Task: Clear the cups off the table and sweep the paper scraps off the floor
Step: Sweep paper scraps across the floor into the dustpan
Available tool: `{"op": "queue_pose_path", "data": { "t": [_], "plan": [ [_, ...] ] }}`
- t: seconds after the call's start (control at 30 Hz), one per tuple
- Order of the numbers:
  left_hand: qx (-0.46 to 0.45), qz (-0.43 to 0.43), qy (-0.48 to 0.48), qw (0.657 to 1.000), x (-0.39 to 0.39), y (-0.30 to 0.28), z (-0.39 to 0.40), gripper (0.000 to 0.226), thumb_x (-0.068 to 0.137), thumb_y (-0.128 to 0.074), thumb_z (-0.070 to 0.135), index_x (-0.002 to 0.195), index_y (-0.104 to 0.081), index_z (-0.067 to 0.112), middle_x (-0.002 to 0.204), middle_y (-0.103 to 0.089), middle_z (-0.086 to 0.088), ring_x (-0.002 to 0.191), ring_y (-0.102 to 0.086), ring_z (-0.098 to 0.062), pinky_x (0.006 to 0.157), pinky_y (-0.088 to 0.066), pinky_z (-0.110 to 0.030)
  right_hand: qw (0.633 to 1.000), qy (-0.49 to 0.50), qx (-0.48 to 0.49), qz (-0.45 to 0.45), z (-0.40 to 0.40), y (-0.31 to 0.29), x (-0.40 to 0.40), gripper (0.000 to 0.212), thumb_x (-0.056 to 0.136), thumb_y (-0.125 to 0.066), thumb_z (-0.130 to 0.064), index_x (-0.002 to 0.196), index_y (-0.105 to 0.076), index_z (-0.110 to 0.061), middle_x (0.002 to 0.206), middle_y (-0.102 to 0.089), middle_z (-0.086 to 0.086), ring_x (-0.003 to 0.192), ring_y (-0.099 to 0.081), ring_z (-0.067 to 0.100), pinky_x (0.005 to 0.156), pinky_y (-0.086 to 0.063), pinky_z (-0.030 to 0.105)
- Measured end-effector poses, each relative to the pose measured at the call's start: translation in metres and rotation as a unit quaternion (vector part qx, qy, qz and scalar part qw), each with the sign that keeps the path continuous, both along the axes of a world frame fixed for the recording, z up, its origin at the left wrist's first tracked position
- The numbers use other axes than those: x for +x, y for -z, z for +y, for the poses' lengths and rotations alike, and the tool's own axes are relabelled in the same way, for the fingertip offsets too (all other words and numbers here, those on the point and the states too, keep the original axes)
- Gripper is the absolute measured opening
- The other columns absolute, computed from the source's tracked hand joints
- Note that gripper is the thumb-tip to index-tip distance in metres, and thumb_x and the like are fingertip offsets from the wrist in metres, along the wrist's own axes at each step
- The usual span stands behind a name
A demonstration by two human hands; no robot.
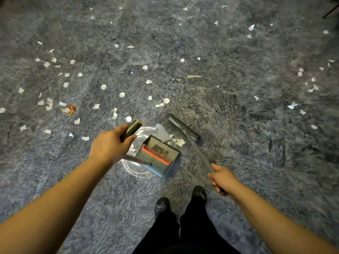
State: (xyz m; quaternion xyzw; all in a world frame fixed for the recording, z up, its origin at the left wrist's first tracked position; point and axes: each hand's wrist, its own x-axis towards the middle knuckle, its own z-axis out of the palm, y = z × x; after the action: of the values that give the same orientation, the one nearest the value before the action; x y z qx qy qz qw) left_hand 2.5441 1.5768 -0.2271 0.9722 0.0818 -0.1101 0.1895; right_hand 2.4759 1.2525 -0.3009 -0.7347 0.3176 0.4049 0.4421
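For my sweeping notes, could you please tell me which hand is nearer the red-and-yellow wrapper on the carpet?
Left. The left hand grips the dustpan handle right of the red-and-yellow wrapper; the right hand holds the broom handle far beyond.

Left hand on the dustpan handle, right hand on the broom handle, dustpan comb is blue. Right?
Not quite. The head view shows the comb on the dustpan is orange-red, not blue. The rest stands: left hand grips the dustpan handle, right hand grips the broom handle.

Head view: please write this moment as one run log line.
left hand grips dustpan handle | right hand grips broom handle | paper scraps across carpet
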Motion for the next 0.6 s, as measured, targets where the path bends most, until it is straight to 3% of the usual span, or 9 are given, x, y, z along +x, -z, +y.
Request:
{"op": "queue_pose_path", "data": {
  "t": [0.27, 0.43, 0.6],
  "plan": [
    [0.057, 0.012, 0.031, 0.998, 0.012, 0.002, 0.017, 0.05, 0.089, -0.056, 0.055, 0.137, -0.048, 0.041, 0.104, -0.071, -0.007, 0.096, -0.064, -0.032, 0.074, -0.05, -0.035, 0.996, -0.07, -0.021, 0.056, 0.018, 0.013, -0.005, 0.064, 0.093, -0.041, -0.006, 0.151, -0.024, -0.03, 0.057, -0.047, 0.006, 0.032, -0.038, 0.013, 0.037, -0.026, 0.014],
    [0.05, 0.012, 0.033, 0.998, 0.011, 0.006, 0.027, 0.051, 0.089, -0.056, 0.055, 0.137, -0.048, 0.041, 0.104, -0.071, -0.008, 0.096, -0.064, -0.032, 0.074, -0.051, -0.035, 0.991, -0.112, 0.003, 0.067, 0.025, 0.002, -0.039, 0.064, 0.093, -0.043, -0.005, 0.149, -0.029, -0.032, 0.054, -0.044, 0.007, 0.03, -0.037, 0.013, 0.036, -0.025, 0.015],
    [0.02, 0.004, 0.02, 1.0, 0.001, 0.008, 0.035, 0.05, 0.089, -0.058, 0.052, 0.136, -0.05, 0.039, 0.102, -0.071, -0.009, 0.09, -0.065, -0.031, 0.069, -0.05, -0.033, 0.994, -0.087, 0.029, 0.061, 0.027, -0.014, -0.063, 0.063, 0.094, -0.047, -0.003, 0.148, -0.032, -0.031, 0.052, -0.041, 0.005, 0.031, -0.034, 0.013, 0.037, -0.023, 0.016]
  ]
}}
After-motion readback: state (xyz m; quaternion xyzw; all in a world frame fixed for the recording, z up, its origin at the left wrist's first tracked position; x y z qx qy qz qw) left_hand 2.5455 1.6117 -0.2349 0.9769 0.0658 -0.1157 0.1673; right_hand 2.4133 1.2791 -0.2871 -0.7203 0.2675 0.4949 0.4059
